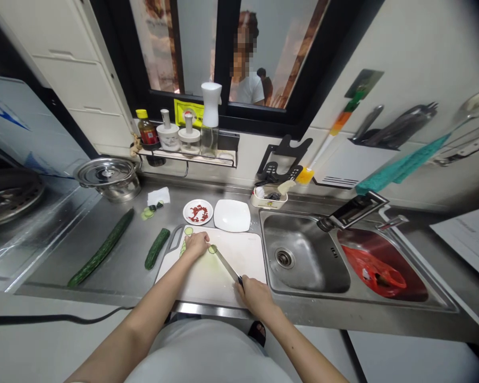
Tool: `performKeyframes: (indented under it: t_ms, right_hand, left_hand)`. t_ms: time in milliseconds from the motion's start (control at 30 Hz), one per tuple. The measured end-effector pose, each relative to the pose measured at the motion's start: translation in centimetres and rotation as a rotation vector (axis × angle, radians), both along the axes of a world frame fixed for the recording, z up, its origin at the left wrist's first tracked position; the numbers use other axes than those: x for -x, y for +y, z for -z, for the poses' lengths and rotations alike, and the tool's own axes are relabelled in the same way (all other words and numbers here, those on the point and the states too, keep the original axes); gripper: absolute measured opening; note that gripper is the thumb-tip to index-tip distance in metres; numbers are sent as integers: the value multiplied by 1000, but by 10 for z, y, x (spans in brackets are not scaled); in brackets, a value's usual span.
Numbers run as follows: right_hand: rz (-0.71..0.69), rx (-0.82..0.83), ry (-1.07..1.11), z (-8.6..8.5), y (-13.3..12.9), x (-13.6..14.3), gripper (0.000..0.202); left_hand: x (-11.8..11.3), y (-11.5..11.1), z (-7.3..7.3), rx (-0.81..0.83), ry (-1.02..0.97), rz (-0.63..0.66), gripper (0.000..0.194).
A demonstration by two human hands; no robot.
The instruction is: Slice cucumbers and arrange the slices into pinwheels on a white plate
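Note:
My right hand (255, 298) is closed round the handle of a kitchen knife (228, 265). The blade points up and left over a white cutting board (239, 255), its tip at a round cucumber slice (212, 249). My left hand (197, 244) is on the board's left side, fingers bent down and closed over several cucumber slices (183, 248); the fingertips are partly hidden. Another slice (188, 231) lies beyond that hand. Left of the board are a short cucumber piece (157, 249) and a long whole cucumber (102, 250).
Behind the board stand a plate of chopped red pieces (186, 216) and a white square plate (232, 215). Cucumber scraps (146, 214) lie by a white tissue (159, 195). A lidded steel pot (119, 186) is at left; a double sink (307, 287) borders the board's right.

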State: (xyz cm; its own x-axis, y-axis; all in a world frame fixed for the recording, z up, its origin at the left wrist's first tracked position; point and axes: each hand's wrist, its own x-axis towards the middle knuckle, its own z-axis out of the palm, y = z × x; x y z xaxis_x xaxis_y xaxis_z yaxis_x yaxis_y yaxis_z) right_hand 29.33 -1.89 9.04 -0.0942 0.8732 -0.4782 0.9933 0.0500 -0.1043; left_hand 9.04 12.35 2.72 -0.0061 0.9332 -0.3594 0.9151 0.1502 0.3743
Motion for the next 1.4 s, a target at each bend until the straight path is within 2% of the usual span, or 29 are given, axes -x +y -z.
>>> performKeyframes:
  t_ms: [733,1167,1400]
  right_hand:
    - [-24,39,15,-3,5,0,37]
    - [-30,1,7,2,1,-2,34]
    - [-12,23,-13,-3,1,1,34]
  left_hand:
    - [-1,-1,-1,10,-9,-36,11]
    - [-2,1,-9,35,7,-11,10]
    - [-2,1,-14,43,18,21,12]
